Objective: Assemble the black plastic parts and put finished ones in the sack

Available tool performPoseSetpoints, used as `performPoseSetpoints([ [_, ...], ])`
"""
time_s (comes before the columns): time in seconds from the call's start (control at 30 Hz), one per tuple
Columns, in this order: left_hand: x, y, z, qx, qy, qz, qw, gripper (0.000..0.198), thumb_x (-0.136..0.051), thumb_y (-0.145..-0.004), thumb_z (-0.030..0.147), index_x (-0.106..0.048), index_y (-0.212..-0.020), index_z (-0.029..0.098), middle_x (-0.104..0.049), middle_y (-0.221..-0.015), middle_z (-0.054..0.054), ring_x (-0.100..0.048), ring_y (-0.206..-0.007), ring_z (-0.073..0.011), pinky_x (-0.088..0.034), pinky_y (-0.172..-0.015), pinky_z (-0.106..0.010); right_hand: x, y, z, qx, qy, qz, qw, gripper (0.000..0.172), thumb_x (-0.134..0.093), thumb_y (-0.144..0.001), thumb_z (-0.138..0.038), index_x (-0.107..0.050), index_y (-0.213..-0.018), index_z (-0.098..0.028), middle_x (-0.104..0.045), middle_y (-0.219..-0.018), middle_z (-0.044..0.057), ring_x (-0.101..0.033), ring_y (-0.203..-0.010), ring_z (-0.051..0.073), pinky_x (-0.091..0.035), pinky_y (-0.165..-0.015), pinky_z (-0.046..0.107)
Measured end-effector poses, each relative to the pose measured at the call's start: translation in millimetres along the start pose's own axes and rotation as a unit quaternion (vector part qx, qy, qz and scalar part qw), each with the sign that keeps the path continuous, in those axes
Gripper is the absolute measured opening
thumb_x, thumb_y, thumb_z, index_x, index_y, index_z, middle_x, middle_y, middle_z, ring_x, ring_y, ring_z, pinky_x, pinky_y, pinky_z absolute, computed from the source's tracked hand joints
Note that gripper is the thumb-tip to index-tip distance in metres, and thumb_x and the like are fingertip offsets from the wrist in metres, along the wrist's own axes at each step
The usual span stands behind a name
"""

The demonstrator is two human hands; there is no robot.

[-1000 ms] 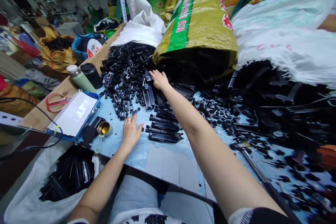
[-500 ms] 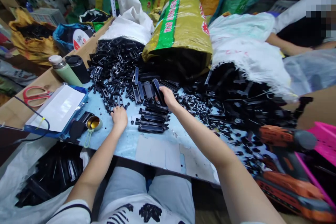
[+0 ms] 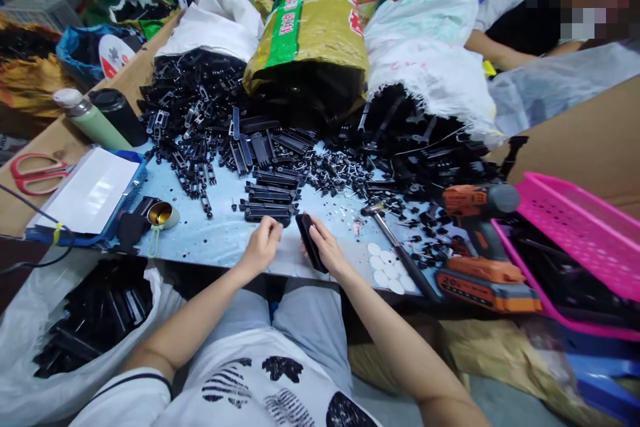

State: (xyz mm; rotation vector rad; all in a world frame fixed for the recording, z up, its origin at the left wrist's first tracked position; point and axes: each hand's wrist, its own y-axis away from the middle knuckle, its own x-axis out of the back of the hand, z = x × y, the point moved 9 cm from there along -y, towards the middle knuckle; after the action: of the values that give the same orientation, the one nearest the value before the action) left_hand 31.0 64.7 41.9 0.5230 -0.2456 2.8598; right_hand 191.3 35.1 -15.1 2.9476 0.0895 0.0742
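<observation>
Tabletop (image 3: 210, 240), right hand (image 3: 327, 250) around black piece (image 3: 308, 241)

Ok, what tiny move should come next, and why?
Probably bring the left grip over to the long black piece. The right grip already holds that piece at a slant, and the left grip is curled close by, not touching it. I can't tell whether the left grip pinches something small.

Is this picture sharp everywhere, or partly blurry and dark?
In the head view, the orange sack at far left is blurred, pixelation hides part of the upper right, the yellow sack has shiny highlights but a dark mouth, and the right hand looks fairly clear.
</observation>
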Motion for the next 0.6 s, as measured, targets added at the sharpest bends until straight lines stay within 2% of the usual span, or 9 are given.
performPoseSetpoints([
  [0.07,-23.4,7.2,7.5,0.000,0.037,-0.044,0.998,0.025,-0.041,-0.092,0.036,-0.048,-0.108,0.018,-0.057,-0.071,0.002,-0.056,-0.062,-0.0104,-0.045,-0.059,-0.022,-6.7,0.2,-1.6,0.011,-0.071,0.003,0.997,0.065,-0.039,-0.089,-0.054,-0.026,-0.144,-0.022,-0.057,-0.069,0.000,-0.058,-0.055,0.014,-0.050,-0.050,0.027],
  [0.13,-28.4,10.9,15.2,-0.022,0.025,-0.039,0.999,0.037,-0.045,-0.090,0.034,-0.043,-0.123,0.018,-0.061,-0.080,-0.002,-0.060,-0.071,-0.0128,-0.048,-0.066,-0.025,-9.3,3.0,-8.7,0.034,-0.084,-0.010,0.996,0.065,-0.042,-0.088,-0.055,-0.030,-0.143,-0.022,-0.056,-0.067,0.000,-0.057,-0.055,0.013,-0.049,-0.050,0.026],
  [0.23,-25.5,15.9,28.3,-0.084,-0.063,-0.029,0.994,0.037,-0.045,-0.091,0.032,-0.051,-0.125,0.018,-0.062,-0.092,-0.007,-0.060,-0.087,-0.0180,-0.049,-0.079,-0.031,-3.3,11.3,-25.9,0.091,-0.002,-0.043,0.995,0.060,-0.049,-0.086,-0.050,-0.039,-0.139,-0.023,-0.058,-0.072,0.000,-0.052,-0.052,0.010,-0.050,-0.053,0.026],
  [0.33,-24.8,22.0,37.9,-0.129,-0.111,-0.021,0.985,0.036,-0.041,-0.093,0.032,-0.055,-0.124,0.019,-0.061,-0.091,-0.008,-0.060,-0.085,-0.0182,-0.050,-0.078,-0.032,3.7,20.6,-42.0,0.153,0.108,-0.063,0.980,0.054,-0.055,-0.084,-0.044,-0.047,-0.134,-0.026,-0.062,-0.094,0.005,-0.053,-0.056,0.009,-0.051,-0.056,0.026],
  [0.4,-25.9,25.7,44.0,-0.150,-0.109,0.004,0.983,0.036,-0.040,-0.094,0.032,-0.055,-0.124,0.019,-0.061,-0.091,-0.008,-0.059,-0.083,-0.0171,-0.051,-0.077,-0.031,4.8,25.4,-48.3,0.181,0.134,-0.052,0.973,0.052,-0.054,-0.085,-0.042,-0.047,-0.134,-0.027,-0.061,-0.101,0.007,-0.053,-0.057,0.009,-0.052,-0.056,0.026],
  [0.53,-22.7,31.9,56.3,-0.175,-0.084,0.107,0.975,0.037,-0.036,-0.095,0.028,-0.053,-0.126,0.018,-0.061,-0.099,-0.011,-0.059,-0.090,-0.0171,-0.050,-0.080,-0.031,-0.2,34.1,-52.7,0.227,0.111,0.028,0.967,0.052,-0.048,-0.089,-0.039,-0.038,-0.140,-0.029,-0.059,-0.104,0.006,-0.053,-0.056,0.008,-0.053,-0.060,0.028],
  [0.6,-20.4,33.5,61.6,-0.188,-0.065,0.138,0.970,0.037,-0.036,-0.095,0.026,-0.053,-0.126,0.018,-0.061,-0.102,-0.011,-0.058,-0.091,-0.0170,-0.049,-0.081,-0.030,-6.9,38.2,-53.1,0.244,0.114,0.059,0.961,0.053,-0.048,-0.090,-0.038,-0.037,-0.140,-0.028,-0.059,-0.106,0.007,-0.056,-0.063,0.011,-0.054,-0.065,0.031],
])
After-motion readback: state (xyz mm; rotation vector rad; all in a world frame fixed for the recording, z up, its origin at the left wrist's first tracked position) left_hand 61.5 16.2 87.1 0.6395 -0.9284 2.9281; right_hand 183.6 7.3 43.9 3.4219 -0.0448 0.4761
